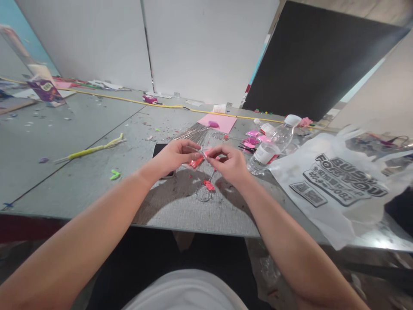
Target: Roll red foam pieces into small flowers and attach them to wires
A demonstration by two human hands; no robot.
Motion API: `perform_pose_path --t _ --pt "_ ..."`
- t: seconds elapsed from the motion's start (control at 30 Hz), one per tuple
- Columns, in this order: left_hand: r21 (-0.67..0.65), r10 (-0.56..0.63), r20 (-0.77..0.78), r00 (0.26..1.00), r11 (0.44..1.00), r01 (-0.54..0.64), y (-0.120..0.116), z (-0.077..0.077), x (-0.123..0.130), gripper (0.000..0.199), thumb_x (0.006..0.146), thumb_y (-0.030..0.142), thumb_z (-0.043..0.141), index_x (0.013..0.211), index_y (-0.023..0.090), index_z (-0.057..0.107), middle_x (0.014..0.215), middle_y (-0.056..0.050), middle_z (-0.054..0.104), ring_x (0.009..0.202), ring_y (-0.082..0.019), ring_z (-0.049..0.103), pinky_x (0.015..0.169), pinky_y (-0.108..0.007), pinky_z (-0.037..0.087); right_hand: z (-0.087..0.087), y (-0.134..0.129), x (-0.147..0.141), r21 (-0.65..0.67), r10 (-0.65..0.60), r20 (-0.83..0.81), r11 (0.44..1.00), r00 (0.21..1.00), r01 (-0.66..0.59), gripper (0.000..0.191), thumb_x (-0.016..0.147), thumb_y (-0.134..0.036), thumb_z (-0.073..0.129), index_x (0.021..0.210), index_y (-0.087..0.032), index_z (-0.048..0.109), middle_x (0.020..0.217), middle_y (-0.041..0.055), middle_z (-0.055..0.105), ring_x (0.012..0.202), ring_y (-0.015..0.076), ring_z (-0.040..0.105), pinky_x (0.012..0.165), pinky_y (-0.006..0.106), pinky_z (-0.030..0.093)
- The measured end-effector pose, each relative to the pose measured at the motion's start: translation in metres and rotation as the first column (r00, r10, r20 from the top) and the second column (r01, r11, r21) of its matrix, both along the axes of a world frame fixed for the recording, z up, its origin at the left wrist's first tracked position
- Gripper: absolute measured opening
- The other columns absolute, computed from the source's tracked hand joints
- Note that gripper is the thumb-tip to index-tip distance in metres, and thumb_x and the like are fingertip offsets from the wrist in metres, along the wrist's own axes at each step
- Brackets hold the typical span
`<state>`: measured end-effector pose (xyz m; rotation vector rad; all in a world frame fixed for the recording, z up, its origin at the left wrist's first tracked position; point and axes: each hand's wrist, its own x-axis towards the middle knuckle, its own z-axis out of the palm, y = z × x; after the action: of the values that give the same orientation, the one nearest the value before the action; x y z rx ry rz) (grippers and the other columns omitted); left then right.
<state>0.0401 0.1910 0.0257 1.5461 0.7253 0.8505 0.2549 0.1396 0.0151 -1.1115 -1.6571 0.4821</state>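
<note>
My left hand (177,154) and my right hand (227,161) meet over the grey table, fingertips nearly touching. Both are closed in a pinch around something thin and small between them, which is too small to name. Under the fingers lies a small orange-red packet (195,162). Nearer to me, a red piece (209,185) rests beside a loop of thin wire (203,196). Behind my hands a bundle of thin wires (196,132) reaches toward a pink sheet (222,122) with a purple lump (213,124) on it. A dark phone-like object (159,149) is partly hidden by my left hand.
To the right stand a clear bottle (267,150) and a white plastic bag (335,181), with pink packets (253,140) close by. Yellow-green twisted strips (93,150) and green pieces (115,175) lie left. A purple box (47,91) stands far left.
</note>
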Motion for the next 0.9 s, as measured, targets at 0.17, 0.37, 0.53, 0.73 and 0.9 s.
perform_pose_path --t 0.17,0.37,0.53,0.73,0.9 --pt "0.007 -0.051 -0.047 0.998 0.999 0.052 -0.001 0.001 0.000 0.039 0.081 0.038 0.086 0.107 0.015 0.070 0.088 -0.007 0.080 0.080 -0.018 0.073 0.080 -0.034 0.054 -0.003 0.000 -0.004 0.020 0.051 -0.008 0.999 0.999 -0.050 0.008 0.085 -0.033 0.083 0.087 -0.025 0.081 0.090 0.0036 0.080 0.079 0.0186 0.072 0.070 0.033 0.057" --pt "0.024 -0.099 -0.060 0.993 0.995 0.100 -0.002 0.002 0.000 0.036 0.081 0.039 0.085 0.104 0.015 0.071 0.084 -0.005 0.078 0.077 -0.016 0.070 0.078 -0.032 0.052 -0.004 0.000 -0.005 0.100 0.088 0.146 0.990 0.985 -0.103 0.008 0.092 -0.032 0.077 0.089 -0.025 0.082 0.093 0.0045 0.080 0.086 0.0197 0.072 0.073 0.032 0.056" --pt "0.057 -0.088 -0.095 0.992 0.994 0.094 -0.003 0.005 -0.001 0.037 0.080 0.045 0.086 0.100 0.016 0.074 0.087 -0.005 0.077 0.080 -0.016 0.069 0.079 -0.032 0.053 0.002 -0.003 -0.004 0.037 0.068 0.174 0.996 0.982 -0.076 0.011 0.093 -0.029 0.072 0.088 -0.022 0.078 0.092 0.0055 0.080 0.087 0.0205 0.073 0.076 0.034 0.058" --pt "0.230 0.093 -0.278 0.956 0.973 -0.027 0.006 -0.001 -0.006 0.036 0.084 0.042 0.080 0.109 0.017 0.078 0.103 -0.011 0.081 0.091 -0.023 0.073 0.085 -0.036 0.056 0.007 -0.002 0.003 -0.066 -0.114 -0.025 0.991 0.993 0.113 0.012 0.084 -0.029 0.078 0.090 -0.019 0.079 0.085 0.0064 0.081 0.072 0.0175 0.072 0.066 0.032 0.059" --pt "0.574 0.271 -0.517 0.812 0.814 0.093 0.012 -0.008 -0.007 0.021 0.088 0.026 0.068 0.101 0.019 0.083 0.091 -0.009 0.080 0.083 -0.023 0.071 0.077 -0.033 0.050 0.004 0.002 0.003 -0.192 -0.084 -0.133 0.980 0.987 0.058 0.015 0.082 -0.024 0.077 0.095 -0.019 0.082 0.084 0.0068 0.081 0.071 0.0190 0.076 0.064 0.034 0.063"
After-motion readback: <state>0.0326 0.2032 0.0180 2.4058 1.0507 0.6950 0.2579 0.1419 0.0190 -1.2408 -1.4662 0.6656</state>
